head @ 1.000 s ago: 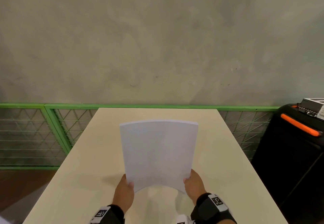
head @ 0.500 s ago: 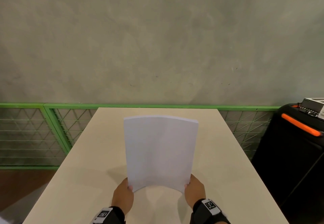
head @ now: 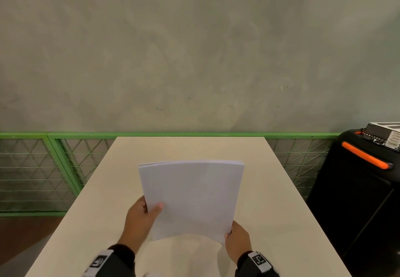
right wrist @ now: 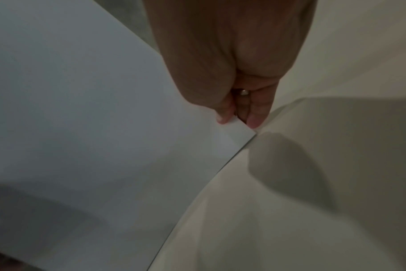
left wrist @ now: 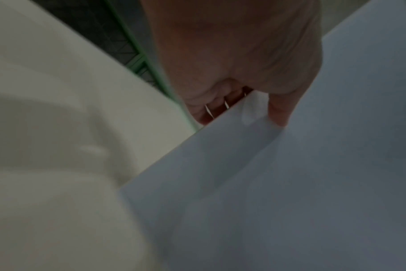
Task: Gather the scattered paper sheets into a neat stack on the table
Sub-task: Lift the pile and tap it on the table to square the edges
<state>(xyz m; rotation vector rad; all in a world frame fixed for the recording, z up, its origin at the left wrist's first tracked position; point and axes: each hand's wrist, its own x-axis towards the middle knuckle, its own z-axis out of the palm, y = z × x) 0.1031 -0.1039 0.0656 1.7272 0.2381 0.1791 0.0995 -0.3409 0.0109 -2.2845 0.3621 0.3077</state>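
Since a moment ago our left hand (head: 140, 218) has slid up the left edge of the paper stack (head: 191, 198), and the stack now leans back from its upright stand, its top edge lower against the table. Biggest thing ahead of us is the grey wall (head: 194, 49), with a green mesh fence (head: 65, 164) along its foot. Over on the far right stands a black case (head: 357, 201) with an orange handle (head: 365, 157). Then the beige table (head: 281, 211) running away from us, and over its near middle we hold the stack, bowed, its sheets fanned a little along the top left. We cannot tell whether its bottom edge touches the tabletop. Left hand: thumb laid across the front of the stack, fingers curled behind it, holding the left edge about halfway up. Right hand (head: 238, 240): pinching the stack's near right corner, thumb in front, fingers behind; the right wrist view shows that pinch right at the corner tip. Each wrist wears a black band with a white marker tag (head: 258, 260).
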